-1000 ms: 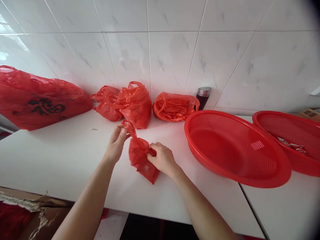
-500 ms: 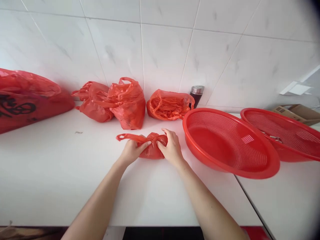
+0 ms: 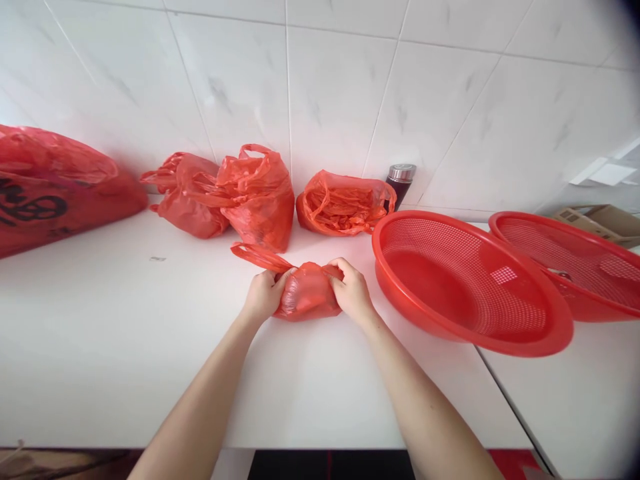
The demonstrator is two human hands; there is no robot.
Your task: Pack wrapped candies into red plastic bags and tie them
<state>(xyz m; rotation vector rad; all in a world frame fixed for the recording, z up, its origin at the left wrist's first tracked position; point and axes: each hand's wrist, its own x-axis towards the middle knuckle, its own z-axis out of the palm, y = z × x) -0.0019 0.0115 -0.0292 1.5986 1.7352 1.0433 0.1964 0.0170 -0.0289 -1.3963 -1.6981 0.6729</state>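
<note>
A small, bulging bag point(image 3: 309, 293) of thin, crinkled red plastic lies on the smooth white counter point(image 3: 125, 347), just left of a round, perforated red plastic basket point(image 3: 470, 280). The left hand point(image 3: 263, 297) and right hand point(image 3: 353, 293) hold it from either side, fingers clenched on the film, with one loop handle trailing to the far left. More wrinkled red bags point(image 3: 260, 200) sit along the glossy tiled wall point(image 3: 340, 87), and the large bag point(image 3: 50, 193) at the left bears black brush-like writing, cut off and unreadable.
</note>
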